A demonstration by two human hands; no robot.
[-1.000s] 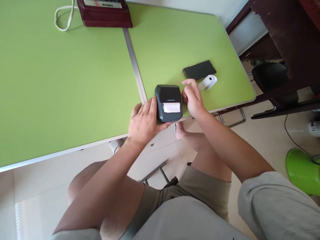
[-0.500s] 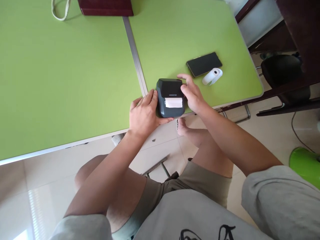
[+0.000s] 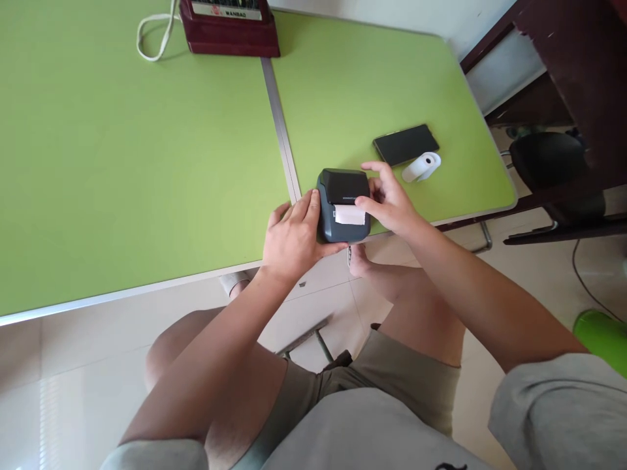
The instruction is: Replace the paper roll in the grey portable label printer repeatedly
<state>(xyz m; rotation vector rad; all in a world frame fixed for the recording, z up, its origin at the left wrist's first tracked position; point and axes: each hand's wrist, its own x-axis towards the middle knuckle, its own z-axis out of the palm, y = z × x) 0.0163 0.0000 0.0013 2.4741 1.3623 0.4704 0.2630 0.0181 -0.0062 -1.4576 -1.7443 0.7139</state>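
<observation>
A small dark thermal printer (image 3: 336, 232) sits at the table's front edge, its black lid down. White paper (image 3: 350, 215) sticks out of its front slot. My left hand (image 3: 296, 235) grips the printer's left side, fingers along the side and thumb under the front edge. On the other side, my right hand (image 3: 389, 199) rests against the printer, thumb over the lid's front edge by the paper, index finger stretched out behind. Its other fingers are curled and partly hidden. A loose white paper roll (image 3: 416, 170) lies beyond my right hand, beside a black phone (image 3: 405, 144).
The green table (image 3: 147, 150) has a metal seam strip (image 3: 280, 124) across it. A dark red box-shaped object (image 3: 230, 42) with a white cord (image 3: 151, 57) stands at the back. Dark furniture and a black stool (image 3: 548, 163) are on the right, with a green bin (image 3: 602, 339) on the floor.
My right thumb has moved from the printer's right edge onto its front, by the paper. The whole view has shifted, showing more of the table's back; the left hand keeps its hold.
</observation>
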